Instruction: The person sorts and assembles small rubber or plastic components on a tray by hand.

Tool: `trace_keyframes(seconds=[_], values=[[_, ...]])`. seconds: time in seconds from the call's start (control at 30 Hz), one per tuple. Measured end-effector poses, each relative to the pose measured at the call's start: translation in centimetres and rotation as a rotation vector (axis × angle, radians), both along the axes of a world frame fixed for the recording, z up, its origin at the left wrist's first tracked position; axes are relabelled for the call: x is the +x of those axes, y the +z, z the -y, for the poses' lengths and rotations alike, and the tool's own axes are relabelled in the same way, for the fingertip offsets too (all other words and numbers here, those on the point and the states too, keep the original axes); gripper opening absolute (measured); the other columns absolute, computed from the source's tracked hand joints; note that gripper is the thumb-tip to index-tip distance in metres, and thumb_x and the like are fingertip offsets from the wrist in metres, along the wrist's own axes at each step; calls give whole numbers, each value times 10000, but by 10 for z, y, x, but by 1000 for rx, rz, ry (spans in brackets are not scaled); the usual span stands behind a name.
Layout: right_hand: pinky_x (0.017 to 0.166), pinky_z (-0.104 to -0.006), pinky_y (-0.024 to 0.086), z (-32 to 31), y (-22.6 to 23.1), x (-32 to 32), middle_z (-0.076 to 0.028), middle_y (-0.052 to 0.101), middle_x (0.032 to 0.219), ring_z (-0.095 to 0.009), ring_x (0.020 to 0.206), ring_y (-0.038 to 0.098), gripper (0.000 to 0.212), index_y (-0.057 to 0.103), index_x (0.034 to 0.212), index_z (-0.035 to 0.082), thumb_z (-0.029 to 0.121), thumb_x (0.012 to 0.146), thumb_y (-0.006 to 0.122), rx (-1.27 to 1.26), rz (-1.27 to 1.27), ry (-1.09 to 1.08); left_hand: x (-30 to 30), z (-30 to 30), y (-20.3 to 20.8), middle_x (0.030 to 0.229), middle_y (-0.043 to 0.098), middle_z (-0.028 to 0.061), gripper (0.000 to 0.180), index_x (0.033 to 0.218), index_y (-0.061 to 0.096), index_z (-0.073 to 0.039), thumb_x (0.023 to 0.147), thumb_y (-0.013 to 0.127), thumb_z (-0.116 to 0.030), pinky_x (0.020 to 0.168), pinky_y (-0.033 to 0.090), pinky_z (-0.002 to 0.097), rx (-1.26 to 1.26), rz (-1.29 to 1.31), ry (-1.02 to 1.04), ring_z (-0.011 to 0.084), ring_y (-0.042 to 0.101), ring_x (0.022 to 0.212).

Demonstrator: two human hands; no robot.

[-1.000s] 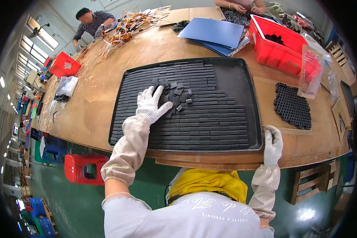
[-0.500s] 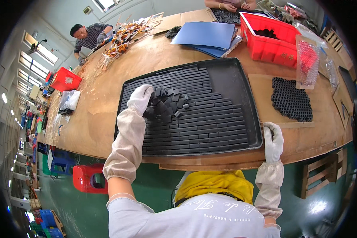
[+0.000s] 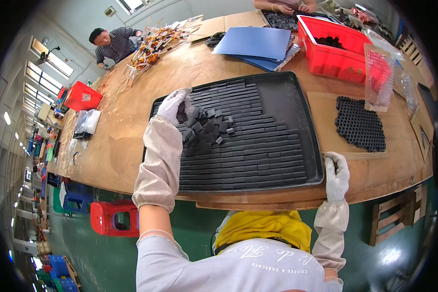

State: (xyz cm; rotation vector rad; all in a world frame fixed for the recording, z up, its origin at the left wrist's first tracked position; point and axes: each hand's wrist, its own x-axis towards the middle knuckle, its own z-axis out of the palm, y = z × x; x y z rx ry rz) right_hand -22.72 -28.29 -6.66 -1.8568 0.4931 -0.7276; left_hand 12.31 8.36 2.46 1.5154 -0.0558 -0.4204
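A black tray (image 3: 283,95) lies on the table, lined with rows of narrow black strips (image 3: 243,158). On its left half sits a heap of small loose black pieces (image 3: 207,127), some flat and square. My left hand (image 3: 174,106), in a white glove, is at the heap's far left side with its fingers curled inward. Whatever is between those fingers is hidden. Beside the tray's near right corner, my right hand (image 3: 337,176), also gloved, is closed over the table edge. I cannot make out whether it holds anything small.
Right of the tray, a black honeycomb-like block of parts (image 3: 359,124) rests on cardboard. Behind stand a red bin (image 3: 333,53) with black pieces and blue sheets (image 3: 252,43). Two people work across the table, one by a pile of orange-and-white wired parts (image 3: 153,48). A red stool (image 3: 113,219) stands left.
My left hand has shifted slightly away from me, to the far left side of the heap. My right hand stays closed in nearly the same place.
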Motion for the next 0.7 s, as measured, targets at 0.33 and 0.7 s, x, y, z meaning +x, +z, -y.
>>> trace_keyframes(seconds=[0.33, 0.7], values=[[846, -242, 484, -5, 0, 6, -47, 644, 975, -117, 903, 598, 124, 652, 1042, -11, -23, 934, 593, -3, 48, -18, 13, -2, -47, 982, 708, 168, 513, 984, 676, -11, 1030, 404, -444, 915, 505, 628, -1409, -356, 488, 387, 668, 945], [853, -279, 484, -21, 19, 10, -67, 641, 999, -160, 946, 605, 146, 648, 1054, 1, -38, 923, 599, -204, 197, -168, -82, 98, -10, 933, 639, 119, 285, 1023, 668, 32, 996, 585, -239, 654, 563, 286, -1171, -790, 135, 202, 607, 807]])
